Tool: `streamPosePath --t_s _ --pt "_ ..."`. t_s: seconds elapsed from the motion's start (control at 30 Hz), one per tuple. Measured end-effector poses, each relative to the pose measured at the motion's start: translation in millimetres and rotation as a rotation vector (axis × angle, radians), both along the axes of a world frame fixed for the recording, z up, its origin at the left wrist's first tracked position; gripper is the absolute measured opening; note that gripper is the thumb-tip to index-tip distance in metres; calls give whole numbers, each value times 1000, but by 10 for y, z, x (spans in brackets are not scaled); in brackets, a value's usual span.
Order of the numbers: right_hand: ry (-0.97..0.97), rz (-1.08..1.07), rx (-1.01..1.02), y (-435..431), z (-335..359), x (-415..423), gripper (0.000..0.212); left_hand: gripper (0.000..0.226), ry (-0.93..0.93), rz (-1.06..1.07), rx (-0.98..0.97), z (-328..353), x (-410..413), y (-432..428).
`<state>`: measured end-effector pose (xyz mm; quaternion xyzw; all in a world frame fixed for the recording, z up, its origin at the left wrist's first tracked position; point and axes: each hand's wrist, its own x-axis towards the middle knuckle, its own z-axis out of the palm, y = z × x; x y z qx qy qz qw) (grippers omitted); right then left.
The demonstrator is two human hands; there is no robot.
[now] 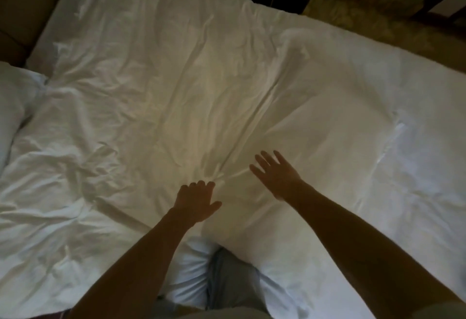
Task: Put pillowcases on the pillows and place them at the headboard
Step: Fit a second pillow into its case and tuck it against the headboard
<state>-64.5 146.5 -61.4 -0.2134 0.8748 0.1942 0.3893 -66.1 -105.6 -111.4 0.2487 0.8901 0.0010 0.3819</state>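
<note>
lower centre, our right hand [274, 176] is spread over the duvet [176, 79]; our left hand [198, 201] bends onto a crease (gripping or not, we cannot tell). a pillow [12, 107] lies far left; tugging may drag it askew.

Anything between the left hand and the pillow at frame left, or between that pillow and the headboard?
Nothing solid is visible. Only rumpled white bedding lies between the left hand and the pillow. The pillow sits close to the brown headboard, with no object between them.
</note>
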Motion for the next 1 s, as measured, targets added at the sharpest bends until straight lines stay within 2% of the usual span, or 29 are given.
streamPosePath --t_s 0.13,0.2,0.33,0.4,0.5,0.63,0.73,0.9,1.0 --pt "88 -45 2 281 -324 -388 73 85 -145 148 85 -240 -24 392" --pt "98 -112 -46 384 -463 -490 57 89 -177 159 116 -334 -37 517" --pt "213 -149 -202 505 -688 -447 24 75 -141 217 105 -392 9 622" --pt "269 -135 -259 511 -725 -419 14 69 -148 258 101 -340 68 612" --pt "342 -69 -347 478 -703 -475 15 65 -158 306 89 -198 140 524" --pt "260 -125 -338 370 -433 -550 17 62 -184 313 32 15 112 336" --pt "281 -150 -343 364 -203 -533 26 62 -161 315 0 144 31 160" --pt "406 -137 -379 422 157 -453 41 58 -121 193 -4 450 -227 -85" --pt "495 -122 -396 459 425 -428 46 62 -91 202 25 697 -376 -114"
